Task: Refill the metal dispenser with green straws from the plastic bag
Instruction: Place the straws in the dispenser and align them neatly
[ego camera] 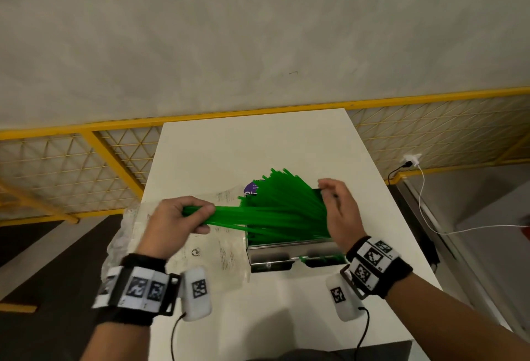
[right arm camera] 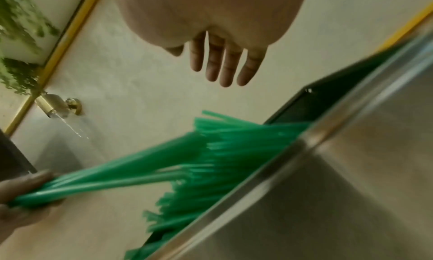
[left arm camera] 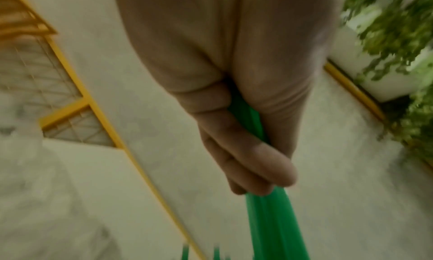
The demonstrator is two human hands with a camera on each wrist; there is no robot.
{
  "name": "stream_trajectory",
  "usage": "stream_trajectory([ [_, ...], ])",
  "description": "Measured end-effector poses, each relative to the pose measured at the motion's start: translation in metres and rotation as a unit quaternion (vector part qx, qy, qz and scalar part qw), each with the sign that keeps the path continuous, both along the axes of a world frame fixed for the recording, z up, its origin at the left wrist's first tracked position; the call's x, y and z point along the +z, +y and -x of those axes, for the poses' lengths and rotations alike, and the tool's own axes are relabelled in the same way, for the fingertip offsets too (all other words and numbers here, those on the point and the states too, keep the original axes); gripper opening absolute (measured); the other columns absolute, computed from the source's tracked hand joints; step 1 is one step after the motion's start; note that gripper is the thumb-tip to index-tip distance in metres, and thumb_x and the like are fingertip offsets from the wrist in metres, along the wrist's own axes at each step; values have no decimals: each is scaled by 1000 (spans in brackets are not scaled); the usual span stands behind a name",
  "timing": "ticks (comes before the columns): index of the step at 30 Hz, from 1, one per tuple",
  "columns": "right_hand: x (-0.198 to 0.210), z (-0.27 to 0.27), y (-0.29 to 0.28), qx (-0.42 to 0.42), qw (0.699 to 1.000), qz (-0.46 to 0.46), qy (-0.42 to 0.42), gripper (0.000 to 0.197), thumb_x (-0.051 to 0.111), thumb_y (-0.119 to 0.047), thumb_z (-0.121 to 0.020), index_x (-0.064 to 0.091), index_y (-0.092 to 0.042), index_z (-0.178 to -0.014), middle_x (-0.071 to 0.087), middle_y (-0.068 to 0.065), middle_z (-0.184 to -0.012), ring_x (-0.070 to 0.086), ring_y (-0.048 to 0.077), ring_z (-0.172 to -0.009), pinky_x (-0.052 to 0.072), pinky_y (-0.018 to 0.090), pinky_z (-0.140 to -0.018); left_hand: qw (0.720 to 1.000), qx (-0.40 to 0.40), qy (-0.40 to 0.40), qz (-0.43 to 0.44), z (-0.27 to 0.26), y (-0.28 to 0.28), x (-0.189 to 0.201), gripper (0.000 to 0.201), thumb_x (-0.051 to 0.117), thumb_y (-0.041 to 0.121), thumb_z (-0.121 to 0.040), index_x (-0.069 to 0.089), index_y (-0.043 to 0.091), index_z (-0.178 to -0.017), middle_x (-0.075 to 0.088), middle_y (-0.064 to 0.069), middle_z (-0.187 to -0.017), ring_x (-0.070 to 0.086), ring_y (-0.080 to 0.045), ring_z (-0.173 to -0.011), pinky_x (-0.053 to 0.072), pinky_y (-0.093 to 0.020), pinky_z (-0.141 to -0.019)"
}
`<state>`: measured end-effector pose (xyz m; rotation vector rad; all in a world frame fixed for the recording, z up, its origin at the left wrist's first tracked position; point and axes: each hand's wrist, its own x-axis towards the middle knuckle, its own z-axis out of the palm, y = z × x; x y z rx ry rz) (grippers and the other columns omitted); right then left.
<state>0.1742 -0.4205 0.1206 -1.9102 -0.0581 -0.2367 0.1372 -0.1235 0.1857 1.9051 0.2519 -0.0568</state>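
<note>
My left hand (ego camera: 198, 217) grips one end of a bundle of green straws (ego camera: 275, 211), which fan out to the right into the open top of the metal dispenser (ego camera: 286, 248). The left wrist view shows its fingers (left arm camera: 248, 164) curled round the straws (left arm camera: 274, 227). My right hand (ego camera: 332, 205) hovers over the dispenser's right side by the straw ends, fingers (right arm camera: 222, 68) straight and holding nothing. The straws (right arm camera: 234, 153) lie slanted and jumbled in the steel box (right arm camera: 351, 180). The clear plastic bag (ego camera: 218, 248) lies flat on the table, left of the dispenser and under my left hand.
The dispenser stands on a narrow white table (ego camera: 229, 154) whose left and right edges are close by. A yellow mesh fence (ego camera: 86, 165) runs behind it. A white cable and plug (ego camera: 413, 162) hang at the right. A few straws show in the dispenser's front tray (ego camera: 321, 260).
</note>
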Motion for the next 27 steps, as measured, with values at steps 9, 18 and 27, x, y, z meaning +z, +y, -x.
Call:
stream_trajectory([
  [9, -24, 16, -9, 277, 824, 483, 105, 90, 3, -80, -73, 15, -33, -148, 33, -3, -147, 31, 18, -134, 24, 39, -110, 995, 17, 89, 39, -18, -99, -73, 9, 66, 25, -87, 65, 17, -91, 66, -12, -111, 69, -14, -53, 57, -25, -56],
  [18, -32, 2, -17, 281, 803, 496, 176, 46, 25, -45, -100, 27, -33, -145, 42, 2, -136, 40, 24, -125, 30, 41, -103, 946, -53, -15, -320, -14, -102, -81, 47, 43, 43, -95, 41, 14, -131, 44, -9, -120, 58, -24, -89, 47, -30, -68],
  [27, -21, -19, -14, 319, 744, 573, 126, 40, 40, -29, -100, 36, -28, -140, 45, 4, -130, 50, 25, -116, 37, 42, -96, 991, 18, -26, -128, -8, -79, -97, 20, 59, 24, -91, 58, 14, -108, 58, -2, -90, 58, -20, -76, 46, -24, -63],
])
